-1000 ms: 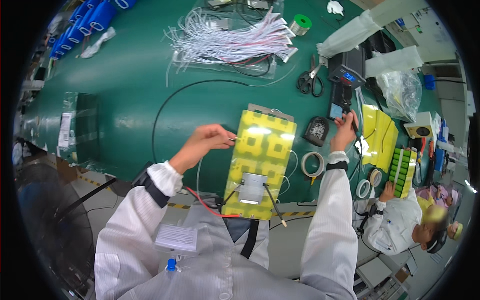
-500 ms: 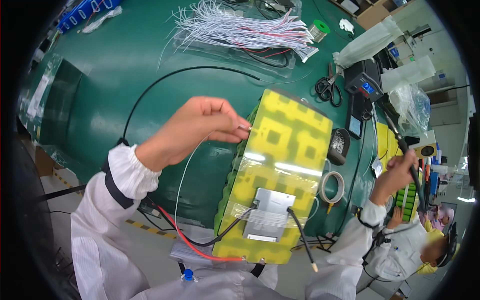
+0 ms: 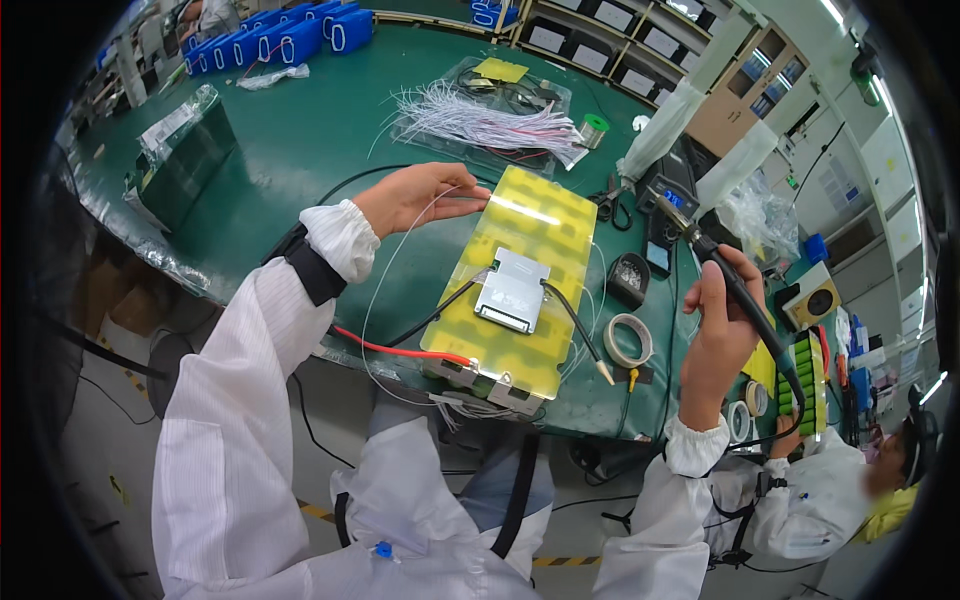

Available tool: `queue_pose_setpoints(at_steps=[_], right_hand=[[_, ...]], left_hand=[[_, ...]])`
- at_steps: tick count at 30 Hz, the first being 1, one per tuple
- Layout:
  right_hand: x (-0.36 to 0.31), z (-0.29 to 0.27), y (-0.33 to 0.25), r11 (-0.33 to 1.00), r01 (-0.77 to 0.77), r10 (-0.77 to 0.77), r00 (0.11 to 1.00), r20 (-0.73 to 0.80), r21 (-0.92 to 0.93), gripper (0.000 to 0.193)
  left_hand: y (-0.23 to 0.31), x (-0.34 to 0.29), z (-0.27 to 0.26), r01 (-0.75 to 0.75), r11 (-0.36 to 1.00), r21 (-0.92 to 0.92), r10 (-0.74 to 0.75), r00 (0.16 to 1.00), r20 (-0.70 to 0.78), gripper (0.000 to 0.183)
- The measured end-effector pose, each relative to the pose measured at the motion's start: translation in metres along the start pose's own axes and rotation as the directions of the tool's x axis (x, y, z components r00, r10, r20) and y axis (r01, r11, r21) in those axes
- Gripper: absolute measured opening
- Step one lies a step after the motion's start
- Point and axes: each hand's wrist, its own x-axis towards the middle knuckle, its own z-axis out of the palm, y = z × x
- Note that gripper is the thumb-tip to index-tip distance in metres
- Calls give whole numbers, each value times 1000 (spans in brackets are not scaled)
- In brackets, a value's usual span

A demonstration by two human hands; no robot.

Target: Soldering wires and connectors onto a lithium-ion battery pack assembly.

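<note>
Soldering iron (image 3: 768, 338), grasped in my right hand (image 3: 715, 335), now swings tip nearer yellow-faced pack (image 3: 540, 240) at near side of green bench (image 3: 270, 140). My left hand (image 3: 412, 198) pinches white wire (image 3: 384, 264) at pack's left edge. Soldering looks close; tip touches nothing yet.

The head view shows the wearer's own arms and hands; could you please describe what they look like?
The left sleeve and right sleeve are long, loose and white, with fine stripes visible on the left. Both end in gathered cuffs. A wide black band circles the left forearm just behind its cuff. The left hand and right hand wear no gloves.
</note>
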Motion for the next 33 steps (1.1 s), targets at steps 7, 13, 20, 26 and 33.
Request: queue_pose_setpoints(at_steps=[7,13,20,26,33], right_hand=[[33,60,9,992,73,-75,997,10,100,18],[41,115,49,986,106,-118,989,89,132,17],[25,141,66,972,217,-211,975,72,-91,29],[20,143,58,939,280,-266,959,98,-199,30],[21,149,20,900,171,-107,978,177,-400,30]], left_hand=[[12,2,-2,33,995,98,-32,999,-14,18],[14,14,-14,61,954,293,-103,986,129,12],[6,29,-33,-249,841,481,154,961,229,11],[-12,32,-40,-363,874,322,295,924,243,7],[-19,36,-40,-409,874,261,333,897,289,6]])
